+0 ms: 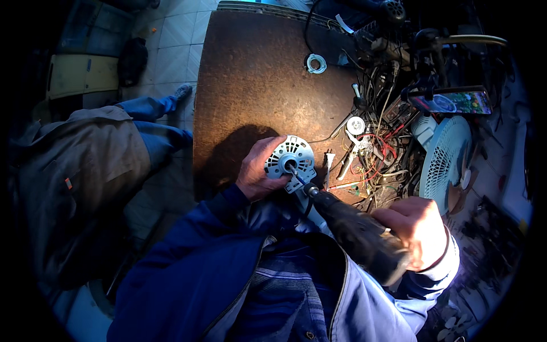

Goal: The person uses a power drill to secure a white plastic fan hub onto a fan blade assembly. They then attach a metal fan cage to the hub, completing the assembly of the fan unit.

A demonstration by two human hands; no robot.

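My left hand [259,171] is closed around the left edge of a round, pale grey slotted fan motor housing [297,147], held over the table's near edge. In my right hand [415,231] is a dark power drill [356,231], gripped at its rear and slanting up to the left. Its chuck [311,190] carries a thin bit that reaches to the hub at the housing's centre. Whether the tip sits inside the hub or only against it, I cannot tell. My fingers' far sides are hidden behind the housing and the drill.
A brown wooden table [245,74] bears a pale ring [315,64] and a white plug [330,161]. Tangled wires [382,142] crowd its right side, beside a light-blue fan grille [447,157] and a propped phone [450,101]. Another person's brown garment [85,148] is at left.
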